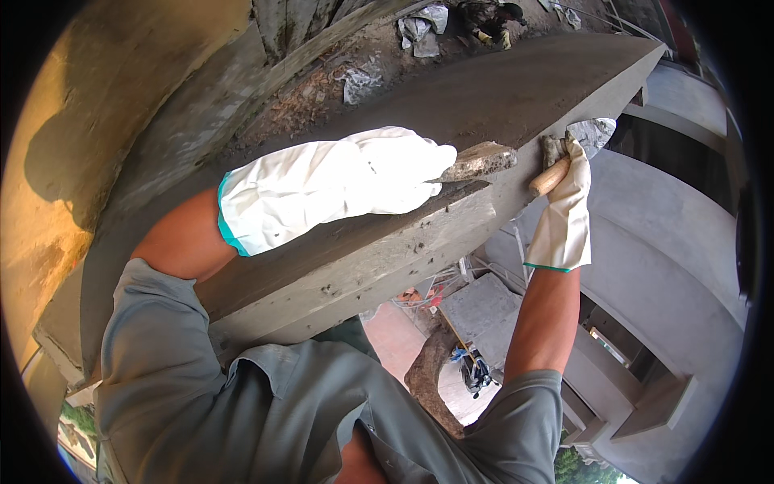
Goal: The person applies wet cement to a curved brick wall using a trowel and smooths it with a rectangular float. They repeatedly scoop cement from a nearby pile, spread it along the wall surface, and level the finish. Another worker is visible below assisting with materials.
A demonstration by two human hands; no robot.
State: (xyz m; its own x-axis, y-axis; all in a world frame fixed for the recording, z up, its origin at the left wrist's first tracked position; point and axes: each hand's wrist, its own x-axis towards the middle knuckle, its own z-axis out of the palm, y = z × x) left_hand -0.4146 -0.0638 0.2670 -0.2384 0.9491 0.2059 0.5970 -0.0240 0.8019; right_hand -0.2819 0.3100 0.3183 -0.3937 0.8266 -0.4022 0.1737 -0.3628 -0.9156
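Note:
My left hand, in a white glove with a teal cuff, reaches across a concrete ledge. Its fingers close on one end of a short mortar-caked piece of wood, which points right along the ledge's edge. My right hand, gloved the same way, is closed on a trowel beyond that edge. The wooden handle shows beside the fingers, and the trowel's mortar-smeared blade sticks out past them, close to the ledge's side face. My fingers' exact grip on the handle is partly hidden.
Smooth dark mortar covers the ledge top, with rubble and a crumpled sheet behind it. A crouching person is at the far edge. Right of the ledge is a drop to a lower floor and curved concrete tiers.

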